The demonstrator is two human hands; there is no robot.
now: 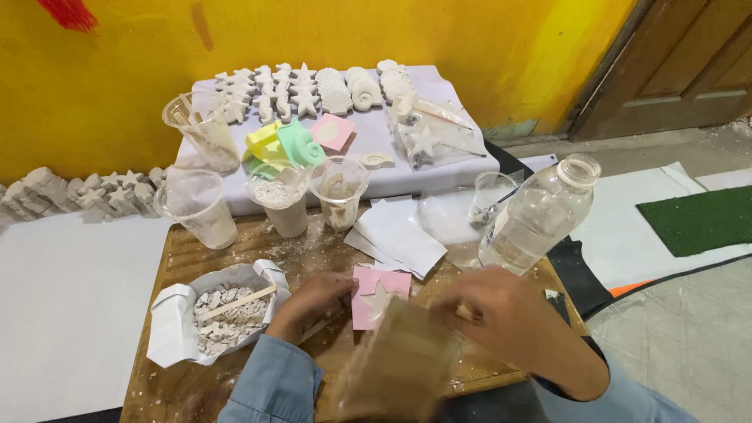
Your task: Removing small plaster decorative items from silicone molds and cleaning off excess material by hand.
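A pink star-shaped mould lies on the wooden board in front of me. My left hand rests at its left edge, fingers touching it. My right hand is close to the camera and holds a blurred, clear plastic cup with brownish-white mix, tilted toward the mould. Both sleeves are light blue.
A white paper box of plaster chips with a wooden stick sits left. Plastic cups, a clear bottle and paper sheets stand behind. Further back, white cast stars and shells lie on a cloth.
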